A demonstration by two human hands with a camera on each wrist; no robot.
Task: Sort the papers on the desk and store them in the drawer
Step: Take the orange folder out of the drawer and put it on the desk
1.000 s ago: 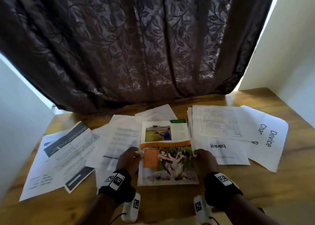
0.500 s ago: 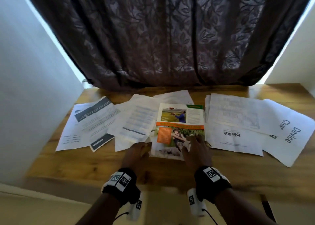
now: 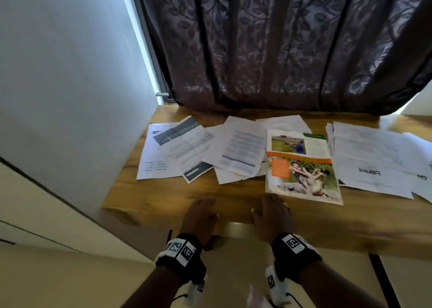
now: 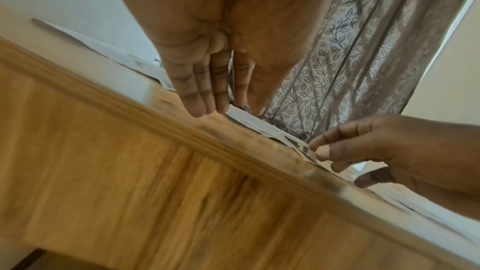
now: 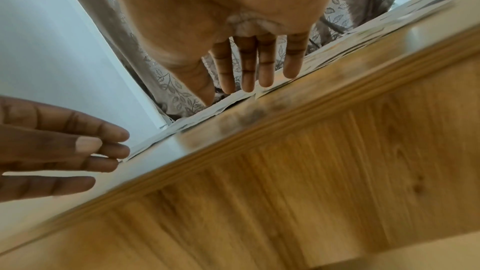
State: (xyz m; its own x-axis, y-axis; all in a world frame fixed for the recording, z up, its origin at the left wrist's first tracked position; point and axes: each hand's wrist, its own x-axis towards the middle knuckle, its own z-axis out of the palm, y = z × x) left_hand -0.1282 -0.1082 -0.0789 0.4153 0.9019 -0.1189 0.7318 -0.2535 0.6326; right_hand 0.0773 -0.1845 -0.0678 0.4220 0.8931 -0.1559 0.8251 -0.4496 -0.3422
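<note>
Loose papers cover the wooden desk [image 3: 233, 193]. A colour brochure [image 3: 301, 167] with photos lies right of centre. White printed sheets fan out at the left [image 3: 163, 153], in the middle [image 3: 240, 153] and at the right [image 3: 369, 158]. My left hand [image 3: 203, 202] is over the bare front edge of the desk, fingers [image 4: 205, 89] straight and holding nothing. My right hand [image 3: 268, 199] is beside it at the brochure's near left corner, fingers [image 5: 259, 65] also straight and empty. A wooden front panel [image 4: 182, 192] runs under the desk top; I cannot tell whether it is a drawer.
A dark leaf-patterned curtain [image 3: 280, 50] hangs behind the desk. A white wall [image 3: 70, 85] closes in the left side. Pale floor [image 3: 58, 272] lies below and to the left. A dark desk leg [image 3: 383, 282] stands at the lower right.
Both hands have drawn back from the brochure's sides to the desk's front edge. My right hand left the brochure. My head has pulled back and turned left.
</note>
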